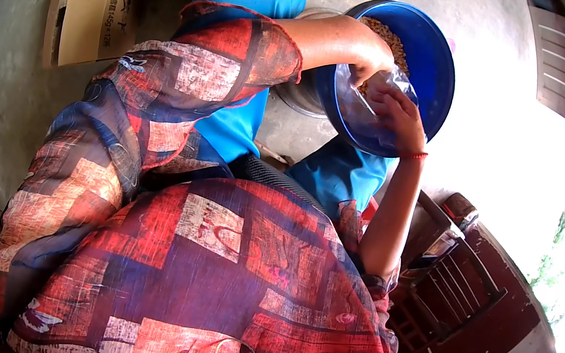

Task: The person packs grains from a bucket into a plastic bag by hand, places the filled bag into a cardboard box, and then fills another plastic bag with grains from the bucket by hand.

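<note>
Inside the blue bucket (438, 75), by brown granules (392, 39), right hand (402, 120) pinches clear bag (359, 112); left hand (373, 57) curled, grip obscured

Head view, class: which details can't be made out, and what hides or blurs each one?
All in the head view:
Left hand: most fingertips hidden behind the hand itself.
Blue bucket: bottom covered by brown pieces and a clear bag.
Brown pieces: too small to identify.
Cardboard box: far part cut off by the top edge.
</note>
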`<state>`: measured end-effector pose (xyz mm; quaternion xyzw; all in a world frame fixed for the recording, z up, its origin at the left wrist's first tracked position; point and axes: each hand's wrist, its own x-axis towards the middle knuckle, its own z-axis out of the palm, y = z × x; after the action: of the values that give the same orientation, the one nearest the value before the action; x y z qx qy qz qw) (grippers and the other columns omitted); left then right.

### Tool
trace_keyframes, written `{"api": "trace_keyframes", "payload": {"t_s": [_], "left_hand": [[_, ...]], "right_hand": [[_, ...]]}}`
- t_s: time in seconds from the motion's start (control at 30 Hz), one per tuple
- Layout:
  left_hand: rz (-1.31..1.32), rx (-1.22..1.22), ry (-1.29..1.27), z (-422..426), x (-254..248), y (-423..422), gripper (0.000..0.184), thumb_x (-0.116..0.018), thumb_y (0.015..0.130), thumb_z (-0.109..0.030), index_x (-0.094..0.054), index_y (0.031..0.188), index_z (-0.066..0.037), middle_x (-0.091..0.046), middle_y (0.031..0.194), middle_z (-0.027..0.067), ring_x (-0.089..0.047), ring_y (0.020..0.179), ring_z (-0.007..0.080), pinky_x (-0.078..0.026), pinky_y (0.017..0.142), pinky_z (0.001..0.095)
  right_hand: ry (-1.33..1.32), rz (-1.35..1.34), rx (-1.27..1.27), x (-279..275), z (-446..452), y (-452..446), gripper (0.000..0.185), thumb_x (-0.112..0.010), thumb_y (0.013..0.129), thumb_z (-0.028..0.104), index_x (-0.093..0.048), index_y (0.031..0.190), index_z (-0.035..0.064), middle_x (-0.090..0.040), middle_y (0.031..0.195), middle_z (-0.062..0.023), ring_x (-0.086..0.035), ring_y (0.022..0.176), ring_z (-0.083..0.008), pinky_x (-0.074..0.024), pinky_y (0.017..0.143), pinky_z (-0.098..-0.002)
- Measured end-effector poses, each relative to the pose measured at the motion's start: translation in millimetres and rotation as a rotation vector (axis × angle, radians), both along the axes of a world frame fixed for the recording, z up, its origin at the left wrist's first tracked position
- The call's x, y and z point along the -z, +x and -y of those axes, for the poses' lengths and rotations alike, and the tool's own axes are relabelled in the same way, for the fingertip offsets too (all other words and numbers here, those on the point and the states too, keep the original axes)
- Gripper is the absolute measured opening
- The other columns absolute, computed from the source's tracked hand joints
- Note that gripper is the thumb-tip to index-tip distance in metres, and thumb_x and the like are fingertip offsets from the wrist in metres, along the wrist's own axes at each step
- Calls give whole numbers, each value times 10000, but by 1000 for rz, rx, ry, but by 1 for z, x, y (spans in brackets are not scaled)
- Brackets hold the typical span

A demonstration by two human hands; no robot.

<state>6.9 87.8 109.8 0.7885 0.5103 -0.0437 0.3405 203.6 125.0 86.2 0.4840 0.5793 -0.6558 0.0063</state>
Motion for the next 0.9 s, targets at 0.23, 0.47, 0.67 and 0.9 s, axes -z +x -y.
{"api": "trace_keyframes", "payload": {"t_s": [0.23, 0.47, 0.67, 0.9], "left_hand": [[-8, -108, 8, 2, 8, 1, 784, -713, 566, -108, -357, 1264, -89, -572, 1016, 149, -545, 948, 293, -445, 777, 382], [28, -110, 42, 3, 8, 0, 541, -640, 619, -42, -515, 1137, -136, -585, 1004, 119, -554, 934, 281, -452, 763, 375], [29, -133, 68, 5, 2, 1, 445, -561, 649, 19, -573, 1062, -144, -605, 954, 104, -576, 881, 277, -462, 716, 385], [56, -154, 105, 3, 8, 2, 459, -560, 646, 24, -569, 1070, -150, -605, 949, 111, -578, 880, 276, -463, 710, 384]], "right_hand": [[28, -175, 240, 11, -15, 11, 347, -456, 858, 138, -422, 1190, 40, -549, 1055, -90, -574, 894, -176, -489, 685, -278], [66, -52, 166, 14, -19, 10, 295, -471, 851, 139, -485, 1128, 37, -581, 998, -76, -591, 839, -163, -480, 678, -259], [-42, -128, 168, 11, -16, 7, 228, -486, 844, 161, -554, 1026, 41, -607, 917, -77, -592, 760, -139, -469, 649, -231], [-38, -118, 188, 13, -15, 5, 223, -484, 846, 157, -557, 1020, 37, -608, 906, -80, -594, 752, -140, -474, 660, -235]]}}
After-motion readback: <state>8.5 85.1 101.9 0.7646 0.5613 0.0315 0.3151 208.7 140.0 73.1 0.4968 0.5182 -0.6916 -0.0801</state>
